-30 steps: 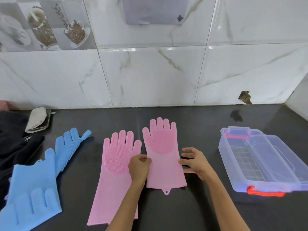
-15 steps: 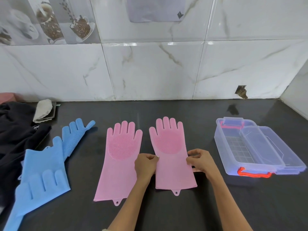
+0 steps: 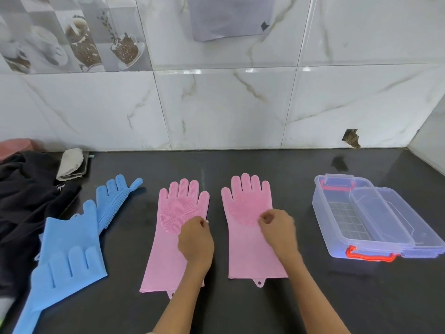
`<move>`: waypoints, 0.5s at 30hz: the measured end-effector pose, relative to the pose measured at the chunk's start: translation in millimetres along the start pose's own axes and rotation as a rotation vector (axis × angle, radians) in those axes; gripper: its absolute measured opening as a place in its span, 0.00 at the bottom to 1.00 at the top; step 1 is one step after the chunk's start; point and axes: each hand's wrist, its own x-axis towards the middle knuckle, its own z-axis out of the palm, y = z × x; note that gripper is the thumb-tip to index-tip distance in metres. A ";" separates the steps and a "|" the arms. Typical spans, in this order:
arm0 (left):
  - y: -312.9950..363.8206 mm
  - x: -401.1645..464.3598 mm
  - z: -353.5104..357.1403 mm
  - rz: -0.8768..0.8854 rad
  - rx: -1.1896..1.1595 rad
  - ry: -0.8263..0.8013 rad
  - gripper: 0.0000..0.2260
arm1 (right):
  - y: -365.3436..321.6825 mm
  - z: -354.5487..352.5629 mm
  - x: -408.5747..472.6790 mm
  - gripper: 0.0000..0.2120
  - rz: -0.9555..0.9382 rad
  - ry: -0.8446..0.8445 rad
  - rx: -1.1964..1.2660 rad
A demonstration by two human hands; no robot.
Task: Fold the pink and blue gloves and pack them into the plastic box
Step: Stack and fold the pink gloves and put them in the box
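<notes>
Two pink gloves lie flat, palm up and side by side, on the dark counter: the left pink glove (image 3: 166, 237) and the right pink glove (image 3: 245, 251). My left hand (image 3: 196, 239) rests on the left glove's right edge, with its fingers curled and pinching there. My right hand (image 3: 277, 229) sits on the right glove's right side with its fingertips pinched together on it. Two blue gloves (image 3: 72, 249) lie overlapped at the left. The clear plastic box (image 3: 321, 208) with red handles stands open at the right, apart from both hands.
The box's clear lid (image 3: 414, 227) leans along its right side. A black cloth (image 3: 24, 201) is heaped at the far left, with a phone and a grey rag (image 3: 71, 163) behind it. A tiled wall backs the counter, and a side wall closes the right corner.
My left hand left the right pink glove's left edge and now sits on the left pink glove. My right hand shifted up along the right glove's side. The view tilted slightly.
</notes>
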 end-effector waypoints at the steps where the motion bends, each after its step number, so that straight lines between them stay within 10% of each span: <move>1: -4.1 4.1 -1.4 0.000 0.029 0.015 0.09 | -12.9 11.4 -3.6 0.06 -0.036 -0.082 0.040; 5: -10.3 10.9 2.8 0.108 0.246 -0.030 0.10 | -56.7 66.1 -19.0 0.11 -0.096 -0.329 0.104; 15: -4.2 24.8 13.3 0.320 0.330 -0.130 0.08 | -71.4 96.8 1.9 0.13 0.008 -0.258 0.073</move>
